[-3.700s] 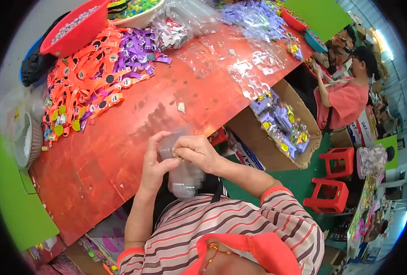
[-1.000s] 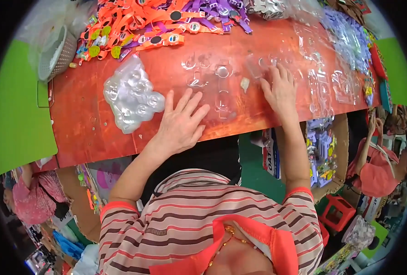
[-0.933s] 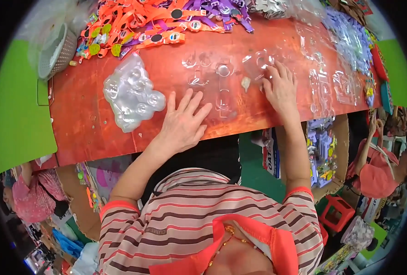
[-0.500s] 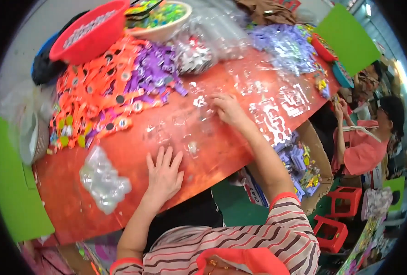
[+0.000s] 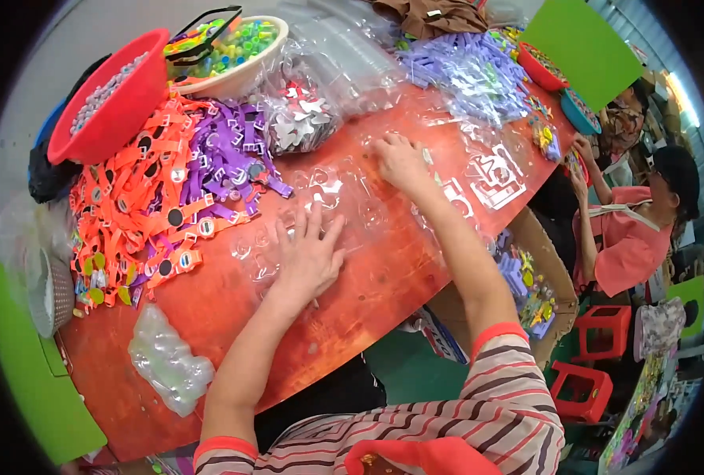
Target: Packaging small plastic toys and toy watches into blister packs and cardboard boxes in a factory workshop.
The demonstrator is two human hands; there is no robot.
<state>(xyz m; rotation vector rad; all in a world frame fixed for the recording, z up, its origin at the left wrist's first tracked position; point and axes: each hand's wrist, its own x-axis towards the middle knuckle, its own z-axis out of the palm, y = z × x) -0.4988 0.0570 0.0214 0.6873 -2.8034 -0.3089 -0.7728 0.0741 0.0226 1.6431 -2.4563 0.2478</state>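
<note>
On the orange-red table (image 5: pixel 209 317), left hand (image 5: pixel 308 257) lies flat, fingers spread wide, palm down on a clear plastic blister sheet (image 5: pixel 320 202) near table centre. Right hand (image 5: pixel 399 158) reaches further out, fingers loosely curled, fingertips pressing on the far part of the clear plastic; can't tell if it pinches anything. Just left of the sheet: pile of orange straps (image 5: pixel 126 210) and purple straps (image 5: pixel 229 154), some touching it. Red basin (image 5: pixel 114 99) and white bowl of coloured bits (image 5: pixel 233 47) at far left edge. Stack of clear blister shells (image 5: pixel 166 360) near the table's near edge, well apart from the hands. Another person in a pink top (image 5: pixel 629 245) sits at right. Cardboard box of small toys (image 5: pixel 530 281) beneath table edge.
</note>
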